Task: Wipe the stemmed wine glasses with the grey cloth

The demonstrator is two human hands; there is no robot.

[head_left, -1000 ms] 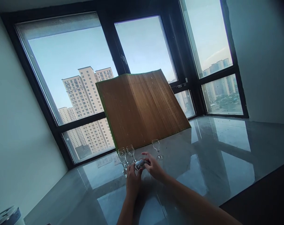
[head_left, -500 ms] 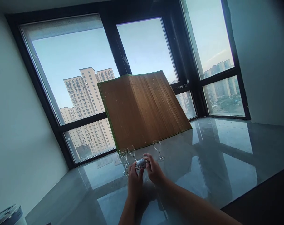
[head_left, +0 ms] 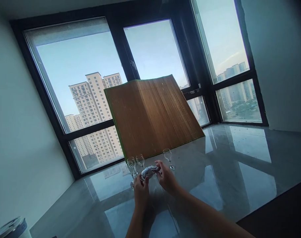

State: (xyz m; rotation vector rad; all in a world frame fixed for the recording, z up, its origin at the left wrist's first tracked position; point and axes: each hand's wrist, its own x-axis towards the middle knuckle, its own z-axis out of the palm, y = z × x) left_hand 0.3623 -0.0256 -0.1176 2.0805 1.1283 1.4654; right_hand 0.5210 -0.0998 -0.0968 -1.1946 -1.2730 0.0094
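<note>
A small shiny wine glass [head_left: 150,171], streaked with grey and white reflections, is held roughly sideways between my hands above the counter. My left hand [head_left: 142,188] is closed on its left end, with fingertips partly hidden behind it. The right end is pinched by the fingers of my right hand [head_left: 165,176]. Just beyond my left hand stand several clear stemmed glasses, among them one glass [head_left: 140,160] and another [head_left: 131,162]. A single stemmed glass [head_left: 167,154] stands upright behind my right hand.
A brown bamboo mat [head_left: 152,115] with green edging leans against the dark-framed window behind the glasses. The glossy grey counter [head_left: 190,211] reflects the window. At the lower left corner is a white container [head_left: 14,228] with a blue band.
The wine glass has been turned in my hands, from a round shape to a longer sideways one. My hands have moved slightly apart. The standing glasses stay in place.
</note>
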